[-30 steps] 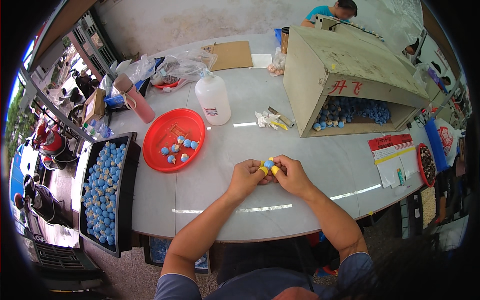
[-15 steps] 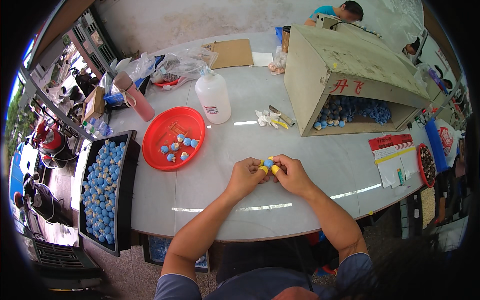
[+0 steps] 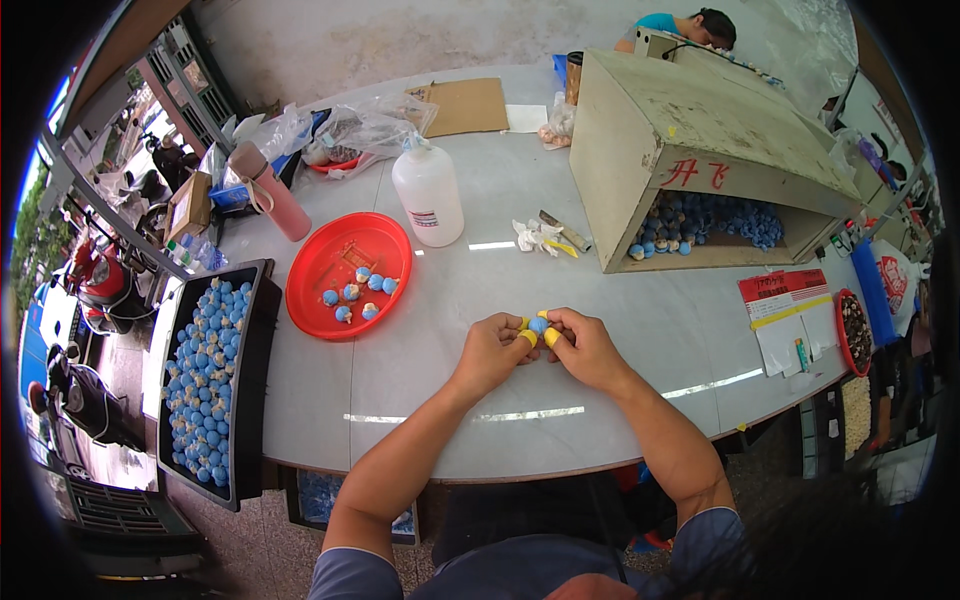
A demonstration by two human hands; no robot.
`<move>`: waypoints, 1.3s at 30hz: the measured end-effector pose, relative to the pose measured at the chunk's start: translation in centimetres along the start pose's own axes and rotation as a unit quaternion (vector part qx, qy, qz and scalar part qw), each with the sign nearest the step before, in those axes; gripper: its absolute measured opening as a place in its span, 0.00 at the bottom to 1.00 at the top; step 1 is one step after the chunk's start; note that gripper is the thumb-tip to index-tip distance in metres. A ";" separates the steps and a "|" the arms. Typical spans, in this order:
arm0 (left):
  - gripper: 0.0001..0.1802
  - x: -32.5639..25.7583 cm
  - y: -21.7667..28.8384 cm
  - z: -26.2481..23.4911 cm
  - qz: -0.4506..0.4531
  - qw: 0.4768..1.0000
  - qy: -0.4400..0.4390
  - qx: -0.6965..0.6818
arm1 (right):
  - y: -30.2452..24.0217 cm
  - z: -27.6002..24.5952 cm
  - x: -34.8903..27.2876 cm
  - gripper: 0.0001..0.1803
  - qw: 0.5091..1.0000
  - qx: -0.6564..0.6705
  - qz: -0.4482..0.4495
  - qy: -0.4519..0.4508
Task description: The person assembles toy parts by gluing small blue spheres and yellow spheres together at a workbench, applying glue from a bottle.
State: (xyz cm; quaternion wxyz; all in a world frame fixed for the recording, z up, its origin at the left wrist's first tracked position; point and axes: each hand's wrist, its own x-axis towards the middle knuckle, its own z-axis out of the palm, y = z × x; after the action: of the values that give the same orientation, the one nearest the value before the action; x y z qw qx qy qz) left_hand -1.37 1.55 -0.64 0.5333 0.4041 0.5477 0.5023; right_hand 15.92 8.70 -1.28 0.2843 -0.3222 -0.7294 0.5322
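Between my fingertips is a small blue ball (image 3: 538, 326), over the middle of the grey table (image 3: 450, 375). My left hand (image 3: 492, 350) pinches it from one side and my right hand (image 3: 585, 350) from the other. Yellow covers wrap some of my fingertips and thumbs. The ball's underside is hidden by my fingers. To the left, a red round tray (image 3: 318, 318) holds several similar blue balls (image 3: 351, 292) with pale tufts. Beyond it, a black crate (image 3: 262, 350) is filled with many more (image 3: 205, 390).
A cloudy plastic bottle (image 3: 428, 195) and a pink flask (image 3: 275, 195) stand behind the tray. Crumpled tissue (image 3: 535, 236) lies by a metal blade (image 3: 566, 232). At right stands a beige box (image 3: 620, 150) with blue balls inside, near papers (image 3: 790, 310). Another person (image 3: 690, 28) sits behind it.
My hands keep almost the same place, both still pinching the blue ball. Behind the box, the other person's head has shifted slightly to the right.
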 end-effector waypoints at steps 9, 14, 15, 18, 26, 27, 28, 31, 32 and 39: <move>0.16 0.1 0.0 -0.1 -0.002 1.000 -0.006 -0.006 | 0.0 -0.1 0.1 0.14 1.000 0.000 0.002 -0.007; 0.16 0.1 0.4 -0.2 -0.027 1.000 -0.007 -0.010 | -0.3 -0.2 0.1 0.13 1.000 0.002 0.008 -0.009; 0.16 0.2 0.3 -0.3 -0.027 1.000 -0.007 -0.013 | -0.3 -0.3 0.1 0.13 1.000 0.007 0.014 -0.012; 0.16 0.3 0.2 -0.3 -0.024 1.000 -0.007 -0.017 | -0.2 -0.3 0.1 0.12 1.000 0.017 0.018 -0.015; 0.15 0.2 0.4 -0.2 -0.028 0.999 -0.008 -0.017 | -0.2 -0.3 0.1 0.10 0.999 0.024 0.027 -0.021; 0.15 0.2 0.4 -0.2 -0.027 1.000 -0.007 -0.013 | -0.2 -0.3 0.1 0.10 0.999 0.020 0.024 -0.020; 0.15 0.1 0.4 -0.2 -0.025 1.000 -0.005 -0.009 | -0.2 -0.2 0.1 0.09 0.999 0.016 0.021 -0.018; 0.14 0.2 -0.2 -0.3 -0.014 1.000 -0.009 -0.009 | 0.0 0.0 0.0 0.08 1.000 0.014 0.012 -0.010; 0.14 0.2 -0.2 -0.3 -0.014 1.000 -0.010 -0.009 | 0.1 0.0 0.0 0.08 1.000 0.014 0.012 -0.009; 0.13 0.2 -0.6 0.0 0.013 1.000 -0.005 -0.009 | 0.1 0.0 0.0 0.08 1.000 0.000 -0.014 -0.010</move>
State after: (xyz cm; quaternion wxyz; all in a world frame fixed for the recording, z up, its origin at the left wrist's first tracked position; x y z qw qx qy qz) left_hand -1.32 1.65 -1.31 0.5331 0.4091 0.5353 0.5118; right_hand 15.93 8.73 -1.43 0.2842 -0.3064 -0.7367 0.5317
